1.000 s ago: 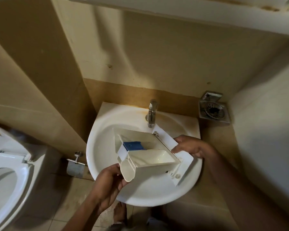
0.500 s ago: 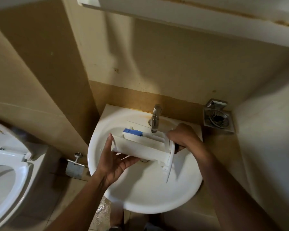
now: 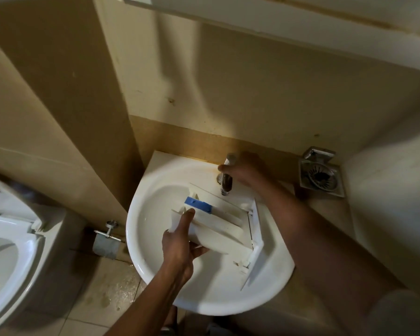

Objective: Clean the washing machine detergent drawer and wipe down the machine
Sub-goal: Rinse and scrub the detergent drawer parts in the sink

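Observation:
A white detergent drawer (image 3: 228, 229) with a blue insert (image 3: 198, 206) lies tilted in the white wash basin (image 3: 204, 292), its front panel toward the right. My left hand (image 3: 182, 243) grips the drawer's left end, thumb on top near the blue insert. My right hand (image 3: 246, 169) is up at the chrome tap (image 3: 226, 183) at the back of the basin, fingers curled round its handle. No water is visible running from the spout.
A white toilet (image 3: 7, 238) with its seat down stands at the left. A toilet-roll holder (image 3: 107, 238) hangs on the wall between toilet and basin. A metal floor drain (image 3: 320, 175) sits right of the basin. The tiled floor below is wet.
My right hand let go of the drawer's front panel and rose to the tap. The drawer turned and dropped lower into the basin, held by my left hand alone.

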Demonstrator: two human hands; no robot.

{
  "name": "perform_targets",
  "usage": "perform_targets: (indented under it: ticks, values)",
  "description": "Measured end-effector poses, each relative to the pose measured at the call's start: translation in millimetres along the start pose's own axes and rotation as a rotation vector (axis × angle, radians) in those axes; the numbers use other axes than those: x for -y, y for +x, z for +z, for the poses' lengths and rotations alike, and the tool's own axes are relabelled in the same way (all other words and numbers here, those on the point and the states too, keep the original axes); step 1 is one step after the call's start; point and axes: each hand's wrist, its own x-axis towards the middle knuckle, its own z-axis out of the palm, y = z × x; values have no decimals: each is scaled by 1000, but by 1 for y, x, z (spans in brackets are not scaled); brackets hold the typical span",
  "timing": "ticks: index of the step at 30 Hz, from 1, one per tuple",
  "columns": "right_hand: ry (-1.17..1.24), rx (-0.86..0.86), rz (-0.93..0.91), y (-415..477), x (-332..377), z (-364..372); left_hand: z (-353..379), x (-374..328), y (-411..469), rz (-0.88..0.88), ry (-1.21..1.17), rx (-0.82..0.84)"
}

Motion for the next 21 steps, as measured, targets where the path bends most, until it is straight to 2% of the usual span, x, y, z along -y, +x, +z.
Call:
perform_targets:
  ticks: [4, 6, 12, 15, 18, 21]
  values:
    - [32, 101, 29, 23, -9, 4, 2, -8, -2, -3, -13, -32]
    - [125, 145, 60, 29, -21, 3, 6, -12, -2, -4, -13, -15]
    - [231, 210, -4, 33, -32, -2, 9, -16, 3, 4, -17, -18]
    - [635, 216, 192, 29, -33, 6, 4, -13, 7, 20, -19, 15]
    - [1123, 386, 399, 14, -35, 22, -8, -5, 10, 72, 10, 72]
    - [1298, 501, 534, -1, -38, 41, -27, 7, 16, 71, 10, 141]
